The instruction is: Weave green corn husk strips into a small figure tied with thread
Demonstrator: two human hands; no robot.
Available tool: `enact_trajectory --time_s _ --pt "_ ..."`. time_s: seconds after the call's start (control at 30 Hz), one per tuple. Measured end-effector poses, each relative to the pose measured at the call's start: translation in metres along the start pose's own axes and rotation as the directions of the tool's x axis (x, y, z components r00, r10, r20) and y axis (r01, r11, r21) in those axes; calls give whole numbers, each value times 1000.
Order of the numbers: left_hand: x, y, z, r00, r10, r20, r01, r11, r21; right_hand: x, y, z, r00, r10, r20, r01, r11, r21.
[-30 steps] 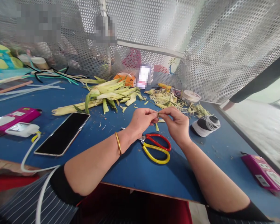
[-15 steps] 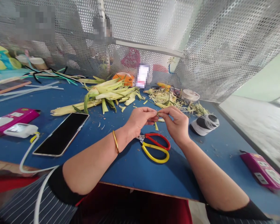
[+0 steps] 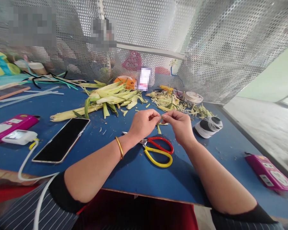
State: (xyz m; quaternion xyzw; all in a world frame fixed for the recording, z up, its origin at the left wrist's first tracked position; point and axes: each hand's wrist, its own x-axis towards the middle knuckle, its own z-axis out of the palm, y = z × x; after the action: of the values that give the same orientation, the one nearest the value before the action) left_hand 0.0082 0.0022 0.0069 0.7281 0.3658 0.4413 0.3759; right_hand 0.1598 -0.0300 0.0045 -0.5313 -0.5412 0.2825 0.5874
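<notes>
My left hand and my right hand meet above the blue table, fingertips pinched together on a thin green leaf strip. A gold bangle sits on my left wrist. Right below my hands lie scissors with one red and one yellow handle. A short cut leaf piece rests on the table under the fingers. A pile of pale green leaves lies beyond my left hand.
A black phone lies at the left, beside a pink device and a white charger with cable. Leaf scraps and a white tape roll sit at the back, a thread spool to the right, another pink device near the right edge. Perforated metal screen behind.
Both hands stay pinched on the strip and have barely moved. The view has shifted slightly, so the table's things sit a little lower-left.
</notes>
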Motion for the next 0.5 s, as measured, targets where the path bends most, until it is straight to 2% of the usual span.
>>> enact_trajectory --time_s 0.13,0.2,0.3,0.5 --pt "1 -5 2 1000 -4 -10 3 997 -76 4 -1 -4 991 116 65 -124 982 143" --pt "2 -7 3 1000 -16 -12 15 995 -95 4 -1 -4 983 149 103 -164 974 157" --pt "2 -7 3 999 -32 -1 32 995 -98 2 -2 -3 980 141 139 -158 980 122" --pt "2 1 -3 1000 -7 20 4 990 142 -1 -6 0 988 136 71 -142 986 91"
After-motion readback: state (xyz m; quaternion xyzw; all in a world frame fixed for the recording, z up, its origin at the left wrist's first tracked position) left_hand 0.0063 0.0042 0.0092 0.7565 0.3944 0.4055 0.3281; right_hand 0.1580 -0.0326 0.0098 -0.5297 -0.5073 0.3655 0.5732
